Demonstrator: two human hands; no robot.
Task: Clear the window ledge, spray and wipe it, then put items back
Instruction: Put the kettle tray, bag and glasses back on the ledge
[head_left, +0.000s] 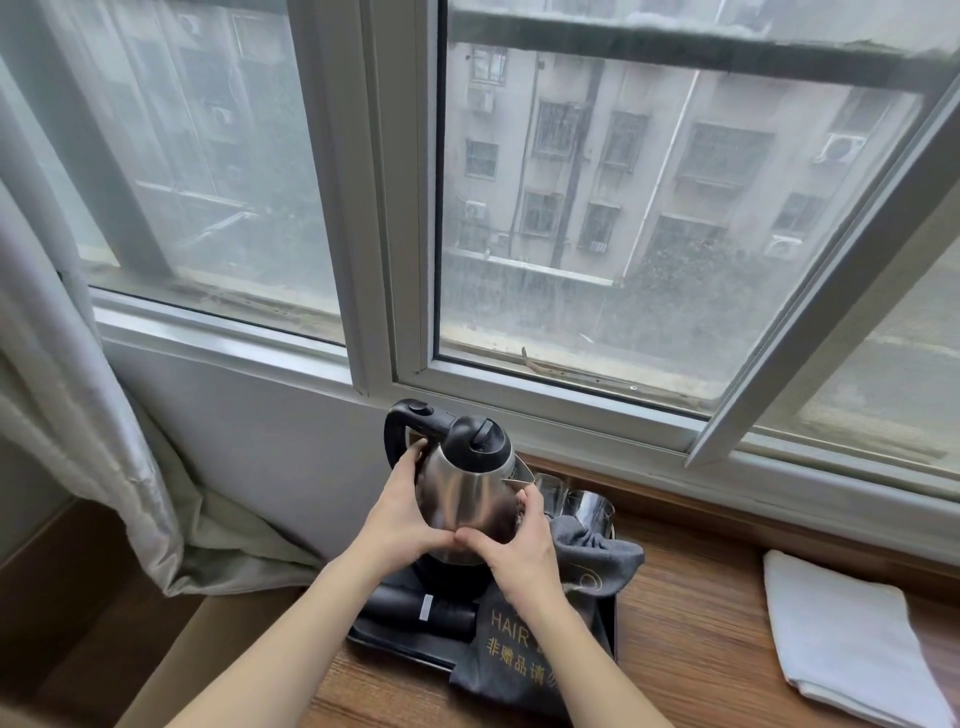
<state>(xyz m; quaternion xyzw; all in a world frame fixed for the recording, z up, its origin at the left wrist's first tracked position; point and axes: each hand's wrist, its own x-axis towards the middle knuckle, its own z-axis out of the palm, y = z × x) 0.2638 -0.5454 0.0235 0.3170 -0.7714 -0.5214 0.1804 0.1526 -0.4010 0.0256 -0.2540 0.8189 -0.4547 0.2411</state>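
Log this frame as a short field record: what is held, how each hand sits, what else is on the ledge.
held item: steel electric kettle with black lid and handle
left hand: curled round kettle body, handle side
right hand: curled round kettle body, spout side
under kettle: black tray
on tray: dark grey hair dryer bag with gold print
right of tray: folded white towel
surface: wooden ledge

One kettle (470, 499), one tray (395, 644), one grey bag (524, 654), one white towel (841, 644), two hands (402, 517)
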